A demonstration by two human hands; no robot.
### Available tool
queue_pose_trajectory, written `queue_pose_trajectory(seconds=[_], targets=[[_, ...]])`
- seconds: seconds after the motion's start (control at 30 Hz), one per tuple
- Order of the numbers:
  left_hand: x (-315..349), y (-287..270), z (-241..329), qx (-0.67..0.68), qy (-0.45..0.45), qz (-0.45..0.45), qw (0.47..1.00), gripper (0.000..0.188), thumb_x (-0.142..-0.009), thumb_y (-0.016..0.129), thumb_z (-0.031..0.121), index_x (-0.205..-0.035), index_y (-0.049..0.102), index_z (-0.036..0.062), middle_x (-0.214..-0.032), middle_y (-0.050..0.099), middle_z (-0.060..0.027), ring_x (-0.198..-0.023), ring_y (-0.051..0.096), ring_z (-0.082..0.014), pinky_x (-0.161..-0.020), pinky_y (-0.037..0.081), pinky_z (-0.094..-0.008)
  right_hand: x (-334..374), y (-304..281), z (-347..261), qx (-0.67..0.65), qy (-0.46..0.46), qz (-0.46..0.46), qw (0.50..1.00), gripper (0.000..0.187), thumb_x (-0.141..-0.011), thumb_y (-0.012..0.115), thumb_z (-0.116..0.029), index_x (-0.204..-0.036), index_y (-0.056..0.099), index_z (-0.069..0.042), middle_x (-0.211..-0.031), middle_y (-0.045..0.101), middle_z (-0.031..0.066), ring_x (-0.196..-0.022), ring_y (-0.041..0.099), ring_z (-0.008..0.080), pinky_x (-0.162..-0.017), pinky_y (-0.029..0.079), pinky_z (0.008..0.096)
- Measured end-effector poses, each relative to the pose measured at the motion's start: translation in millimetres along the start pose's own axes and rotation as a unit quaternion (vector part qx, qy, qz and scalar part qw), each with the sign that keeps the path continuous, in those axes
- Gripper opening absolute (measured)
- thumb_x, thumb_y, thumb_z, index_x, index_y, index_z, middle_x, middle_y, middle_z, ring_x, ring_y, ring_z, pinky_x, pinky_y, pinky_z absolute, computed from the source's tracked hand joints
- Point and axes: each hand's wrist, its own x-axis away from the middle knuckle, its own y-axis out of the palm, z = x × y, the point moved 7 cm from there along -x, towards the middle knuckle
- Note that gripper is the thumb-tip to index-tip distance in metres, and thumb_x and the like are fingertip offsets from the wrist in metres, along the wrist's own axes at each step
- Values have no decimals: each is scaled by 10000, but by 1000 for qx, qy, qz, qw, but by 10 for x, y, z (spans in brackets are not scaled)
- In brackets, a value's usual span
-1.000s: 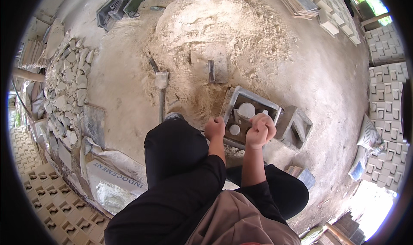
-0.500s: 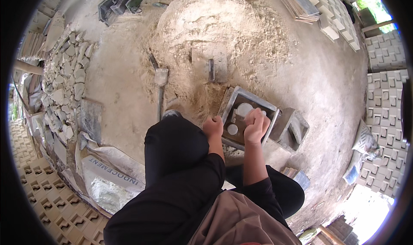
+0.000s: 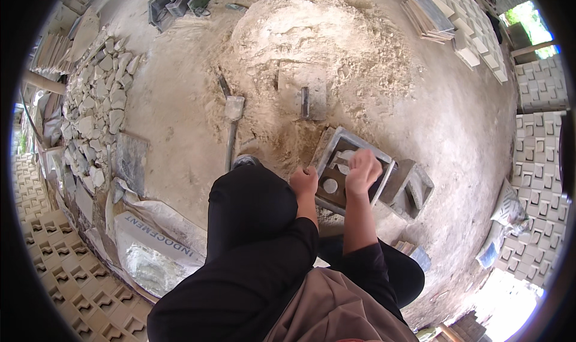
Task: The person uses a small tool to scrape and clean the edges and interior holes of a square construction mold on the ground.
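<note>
A grey box-shaped mould (image 3: 367, 143) with thick raised walls lies on the ground before my right knee. Inside it are pale round shapes, one of them a small disc (image 3: 330, 186). My right hand (image 3: 364, 169) is curled closed over the mould's interior, slightly blurred, and covers part of the larger pale shape. Whatever its fingers hold is hidden. Just left of the mould, my left hand (image 3: 304, 181) makes a fist beside my left knee. Its inner side faces away, so I cannot see whether anything is in it.
A second grey mould (image 3: 414, 189) sits against the first one's right side. Beyond rises a heap of pale powder (image 3: 300, 24), with a board bearing a dark-handled float (image 3: 305, 102). A shovel (image 3: 233, 126) lies left. Broken slabs (image 3: 99, 108) and an open sack (image 3: 156, 252) line the left.
My right hand has moved a little farther over the mould and now hides more of the larger pale disc. The left fist stays by the knee. The whole view has shifted slightly.
</note>
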Motion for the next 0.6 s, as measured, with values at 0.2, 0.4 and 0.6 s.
queue_pose_trajectory(seconds=[0.2,0.4,0.6], targets=[[-1,4,-85,-18,-18,-13,1000,325,-703,494,356,-672,549,38,-672,580,-175,-672,565,-359,-630,430,-445,-129,-57,-196,-68,1,28,997,349,-831,346,-102,-489,287,-66,-465,297,-11,-414,271,72,-378,203,229],[23,47,-48,-40,-34,-54,997,318,-719,441,342,-712,572,52,-753,597,-162,-749,573,-352,-669,428,-444,-78,-30,-51,-95,43,-5,995,345,-814,367,-93,-480,291,-59,-450,318,4,-406,273,73,-373,196,231],[16,8,19,-39,-28,-49,998,314,-715,445,334,-717,574,48,-740,597,-163,-739,571,-356,-666,426,-446,122,52,-363,-59,-28,3,998,352,-822,374,-91,-480,295,-57,-458,309,-12,-402,259,68,-381,193,232]])
